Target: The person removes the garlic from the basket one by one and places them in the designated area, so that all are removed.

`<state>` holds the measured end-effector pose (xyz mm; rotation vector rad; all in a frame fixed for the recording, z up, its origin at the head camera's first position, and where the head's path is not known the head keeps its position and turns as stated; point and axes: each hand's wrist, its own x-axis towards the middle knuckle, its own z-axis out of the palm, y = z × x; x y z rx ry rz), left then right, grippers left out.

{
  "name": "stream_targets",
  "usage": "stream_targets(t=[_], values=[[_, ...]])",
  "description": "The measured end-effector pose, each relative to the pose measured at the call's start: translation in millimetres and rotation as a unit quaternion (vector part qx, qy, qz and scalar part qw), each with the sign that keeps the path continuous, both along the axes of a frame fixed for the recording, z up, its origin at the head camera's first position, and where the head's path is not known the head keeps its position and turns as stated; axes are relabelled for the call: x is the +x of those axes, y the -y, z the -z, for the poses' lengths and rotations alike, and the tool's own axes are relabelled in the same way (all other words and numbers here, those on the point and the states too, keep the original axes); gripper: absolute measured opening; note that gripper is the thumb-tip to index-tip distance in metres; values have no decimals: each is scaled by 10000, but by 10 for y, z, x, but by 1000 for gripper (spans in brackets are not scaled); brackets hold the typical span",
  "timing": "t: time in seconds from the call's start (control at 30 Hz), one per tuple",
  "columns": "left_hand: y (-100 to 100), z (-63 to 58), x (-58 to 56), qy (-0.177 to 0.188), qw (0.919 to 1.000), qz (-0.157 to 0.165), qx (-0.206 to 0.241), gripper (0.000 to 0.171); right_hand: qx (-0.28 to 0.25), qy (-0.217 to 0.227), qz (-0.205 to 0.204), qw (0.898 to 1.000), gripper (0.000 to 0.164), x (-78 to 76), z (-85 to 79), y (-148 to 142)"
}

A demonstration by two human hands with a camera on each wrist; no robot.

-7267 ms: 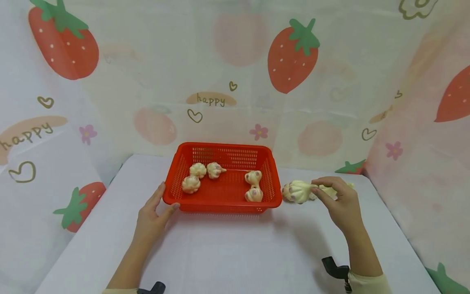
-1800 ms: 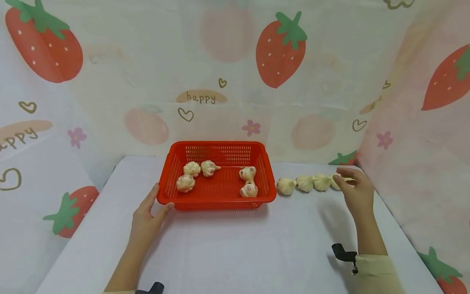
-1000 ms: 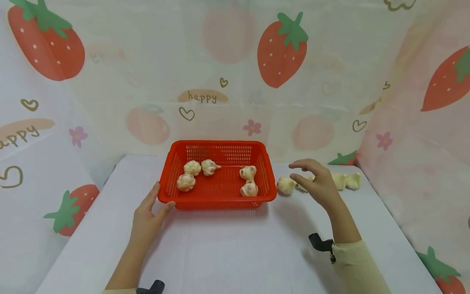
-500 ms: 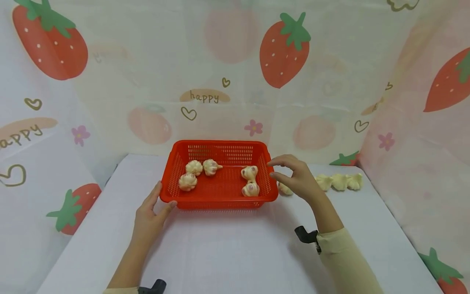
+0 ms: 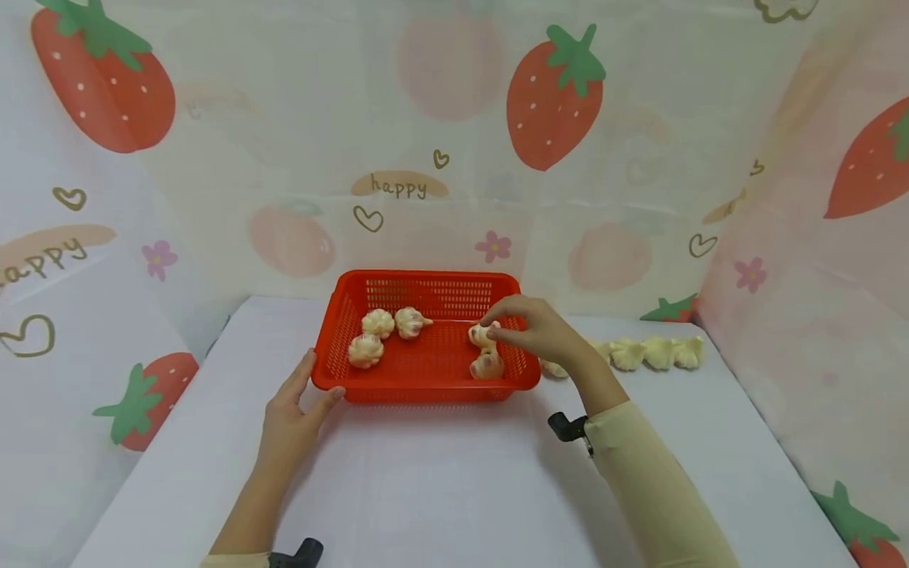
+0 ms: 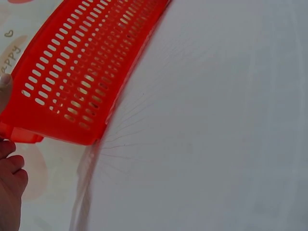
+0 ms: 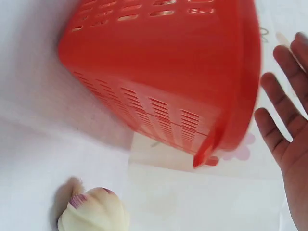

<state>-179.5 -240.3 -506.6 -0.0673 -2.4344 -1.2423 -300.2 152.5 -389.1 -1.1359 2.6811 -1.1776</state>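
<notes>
A red plastic basket (image 5: 426, 386) holds several garlic bulbs. On its left side are three, one of them a bulb (image 5: 365, 351) near the front. At its right lie two more, a rear garlic bulb (image 5: 480, 336) and a front garlic bulb (image 5: 487, 365). My left hand (image 5: 293, 418) grips the basket's front left corner, thumb at the front and fingers along the side. Over the right rim reaches my right hand (image 5: 536, 327), its thumb and forefinger apart at the rear bulb. The right wrist view shows its other fingers (image 7: 276, 98) extended beyond the rim.
Right of the basket, a row of several garlic bulbs (image 5: 658, 353) runs along the back of the white table (image 5: 440, 481). The nearest garlic bulb (image 7: 96, 211) sits beside the basket, partly behind my right arm. A strawberry-print cloth (image 5: 440, 229) hangs behind.
Earlier my right hand held a garlic bulb by its stem, then let go at the row's right end. It has since moved left into the basket. My left hand stays at the corner.
</notes>
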Motion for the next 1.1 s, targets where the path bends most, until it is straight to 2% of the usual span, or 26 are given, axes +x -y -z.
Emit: stream_targets(t=[0.23, 0.43, 0.6, 0.67, 0.9, 1.1], values=[[-14, 3, -3, -34, 10000, -31, -17, 85, 180, 658, -34, 9977, 19, -71, 118, 65], [-7, 25, -19, -2, 10000, -52, -22, 84, 372, 1170, 77, 9924, 13, -88, 192, 62], [-8, 25, -32, -17, 10000, -34, -15, 84, 694, 1730, 213, 9822, 12, -79, 253, 61], [-8, 24, -39, -24, 10000, -26, -22, 84, 862, 1809, 209, 9795, 14, -85, 290, 60], [-14, -5, -26, -26, 10000, -56, -23, 84, 1274, 1273, -90, 9836, 12, -116, 340, 93], [-10, -15, 0, 38, 10000, -78, -35, 84, 1615, 866, -240, 9828, 14, -136, 377, 116]])
